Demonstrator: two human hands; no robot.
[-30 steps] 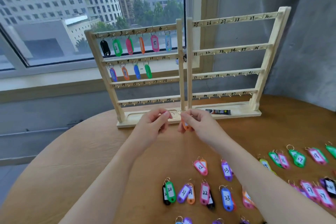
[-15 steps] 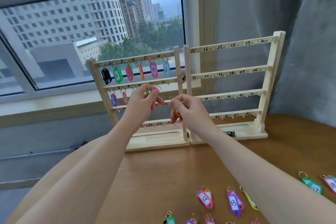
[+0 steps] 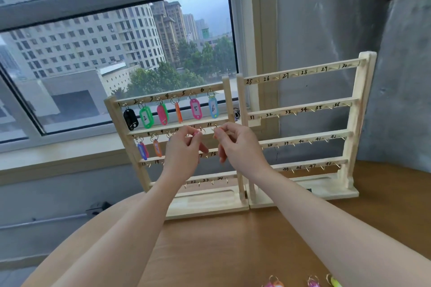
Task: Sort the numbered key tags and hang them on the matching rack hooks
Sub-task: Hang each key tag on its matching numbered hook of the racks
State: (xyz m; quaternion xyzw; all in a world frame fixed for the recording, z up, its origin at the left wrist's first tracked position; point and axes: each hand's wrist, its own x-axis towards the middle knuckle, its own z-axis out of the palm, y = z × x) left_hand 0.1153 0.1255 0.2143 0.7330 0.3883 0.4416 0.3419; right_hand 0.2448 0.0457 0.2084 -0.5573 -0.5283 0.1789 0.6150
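Pinching one tag ring each at the left rack's [image 3: 234, 109] second rail, the left hand [image 3: 186, 147] and right hand [image 3: 235, 147] should be steadied so rings are slipped fully over hooks 11 and 12.

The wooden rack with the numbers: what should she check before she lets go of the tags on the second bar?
1. Left hand pinches a pink key tag at the second bar of the left pale wooden rack: ok.
2. Tag's metal ring over a hook: cannot tell, fingers hide it.
3. Right hand pinches a ring beside the handwritten number 12: ok.
4. Numbers on the two held tags match their hooks: cannot tell, both hidden.
5. Top bar filled in order, up to the light blue tag marked 6: ok.
6. Right rack hooks free: ok.
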